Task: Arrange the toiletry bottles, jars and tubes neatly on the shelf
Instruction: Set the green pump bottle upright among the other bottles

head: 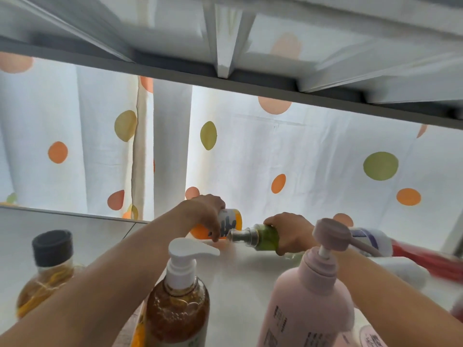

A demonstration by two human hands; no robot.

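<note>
Both your hands are at the back edge of the shelf, right against the dotted curtain.

Left hand: fingers curled over the top of the orange bottle, which lies on its side, white label toward you. Looks like you're gripping from above to tip it upright or drag it into line.

Right hand: wrapped round the body of the green bottle, also lying flat, its metallic pump end pointing left and almost touching the orange one. Holding by the body keeps the pump free, which makes sense if it's to be stood up.

Both hands are closed on their bottles, neither open.

Already upright along the front edge, probably placed as the front row:
- amber pump bottle, white pump, front middle
- pink pump bottle, front right, pump head turned right
- amber bottle with dark cap, front left corner

Still down at the right edge: a white bottle with blue label, on its side behind the pink pump; a red item and something white in front of it, both too blurred to identify.

Count: 3 standing, 2 in hand lying flat, at least 1 more lying flat, plus 2 unclear items. No jars or tubes I can confirm. A pink round thing at the bottom right corner is cut off, so I can't tell what it is.
</note>
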